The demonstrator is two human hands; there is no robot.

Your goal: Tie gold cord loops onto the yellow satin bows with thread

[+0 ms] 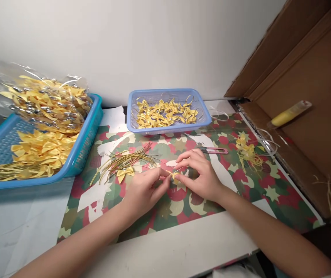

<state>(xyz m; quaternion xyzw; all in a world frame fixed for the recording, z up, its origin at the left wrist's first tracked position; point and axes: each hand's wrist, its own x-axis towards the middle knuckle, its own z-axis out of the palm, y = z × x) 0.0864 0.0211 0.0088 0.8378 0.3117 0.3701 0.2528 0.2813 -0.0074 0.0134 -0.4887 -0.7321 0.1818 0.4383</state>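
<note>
Yellow ribbon (174, 175) runs sideways from left hand (145, 186) to right hand (202, 175).

Light, seemingly from above, fell brightest on the wall (159, 42), while the cardboard (307, 88) sank into shadow, nearly black at the upper right corner. Glare streaked the plastic bag (51, 102). The left hand (145, 187) and right hand (201, 173) looked slightly soft; the basket (84, 148) stretched (wide-lens distortion) toward the edge.

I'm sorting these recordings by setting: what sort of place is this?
It looks like a small craft workbench, though whether at home or in a workshop I can't tell. Signs: a plastic basket of yellow bows, loose golden wires and small snips.
</note>
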